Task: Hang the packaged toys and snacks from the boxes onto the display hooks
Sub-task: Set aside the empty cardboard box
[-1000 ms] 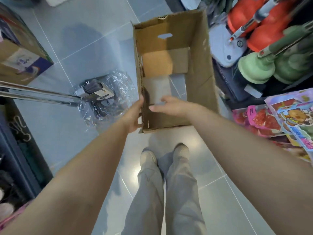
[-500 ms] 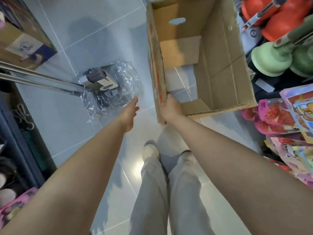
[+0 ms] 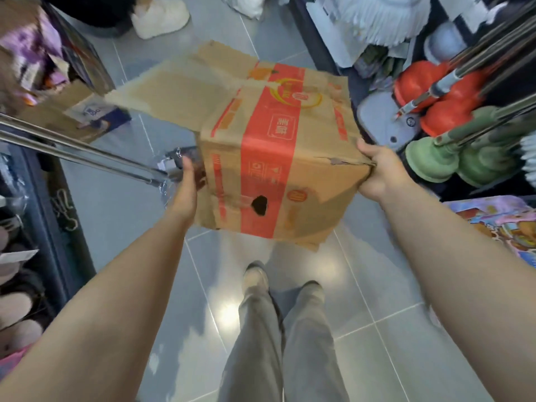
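A brown cardboard box [image 3: 272, 158] with a wide red stripe hangs in the air over the tiled floor, turned so its printed outside faces me. My right hand [image 3: 374, 172] grips its right corner edge. My left hand [image 3: 187, 187] lies flat against its left side, fingers straight. The box's inside is hidden. Colourful packaged toys [image 3: 504, 224] lie at the right edge.
Red and green plungers [image 3: 443, 134] with long handles crowd the right. Metal poles [image 3: 81, 152] and a plastic-wrapped item [image 3: 174, 163] jut in from the left. A printed carton [image 3: 58, 91] stands at upper left. Another person's white shoe [image 3: 159, 15] is at the top.
The box was lifted off the floor and flipped over; its open inside faced me before, now its printed outside does. My right hand moved to the right corner, my left hand to the left side.
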A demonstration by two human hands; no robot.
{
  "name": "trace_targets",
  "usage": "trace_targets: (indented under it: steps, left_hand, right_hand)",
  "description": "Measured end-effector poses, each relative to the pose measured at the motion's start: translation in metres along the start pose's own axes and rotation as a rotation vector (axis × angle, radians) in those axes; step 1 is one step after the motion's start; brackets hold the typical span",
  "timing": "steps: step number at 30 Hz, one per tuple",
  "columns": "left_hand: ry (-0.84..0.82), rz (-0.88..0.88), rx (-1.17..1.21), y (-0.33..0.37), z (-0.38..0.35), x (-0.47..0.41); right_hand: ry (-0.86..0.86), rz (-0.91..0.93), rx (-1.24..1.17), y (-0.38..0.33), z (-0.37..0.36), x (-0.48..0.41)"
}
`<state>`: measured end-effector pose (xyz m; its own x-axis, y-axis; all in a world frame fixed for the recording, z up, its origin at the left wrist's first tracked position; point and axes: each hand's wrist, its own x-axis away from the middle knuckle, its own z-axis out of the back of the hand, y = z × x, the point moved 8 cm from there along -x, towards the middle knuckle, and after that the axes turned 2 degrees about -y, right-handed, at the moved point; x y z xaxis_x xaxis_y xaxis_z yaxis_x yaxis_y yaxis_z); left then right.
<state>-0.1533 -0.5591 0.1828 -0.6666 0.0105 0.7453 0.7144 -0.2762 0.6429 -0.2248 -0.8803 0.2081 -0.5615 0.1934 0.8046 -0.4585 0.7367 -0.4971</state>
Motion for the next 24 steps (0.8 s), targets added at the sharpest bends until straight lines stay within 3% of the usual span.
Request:
trace_targets:
  steps: [3,8,12,13,15,17,18,21,24]
  left_hand:
    - [-0.229,-0.087,-0.154,0.019,-0.035,0.012]
    - [-0.343,-0.159,-0.325,0.013,-0.044,0.006]
    - [-0.338,-0.228,-0.310,0.002,-0.060,0.004]
    - [-0.325,-0.248,-0.329,0.001,-0.068,0.005]
    - [-0.314,-0.319,-0.367,-0.002,-0.085,0.004]
    - [-0.388,-0.408,-0.609,-0.013,-0.110,0.003]
    - [-0.445,-0.430,-0.755,-0.022,-0.124,0.003]
    - [-0.641,-0.328,-0.872,-0.051,-0.156,0.005]
    - [-0.728,-0.234,-0.969,-0.063,-0.176,0.010]
  right_hand:
    - [0.026,-0.016,-0.080,0.005,-0.003,-0.001]
    - [0.014,-0.018,-0.162,0.022,0.028,-0.008]
    - [0.076,-0.089,-0.139,0.066,0.073,-0.014]
    - [0.103,-0.143,-0.068,0.079,0.085,-0.016]
    - [0.186,-0.268,0.316,0.099,0.108,-0.014]
    - [0.243,-0.353,0.796,0.103,0.116,-0.017]
    - [0.224,-0.323,0.885,0.099,0.104,-0.019]
    - [0.036,-0.286,0.649,0.099,0.035,-0.027]
    - [0.056,-0.183,0.507,0.092,0.007,-0.050]
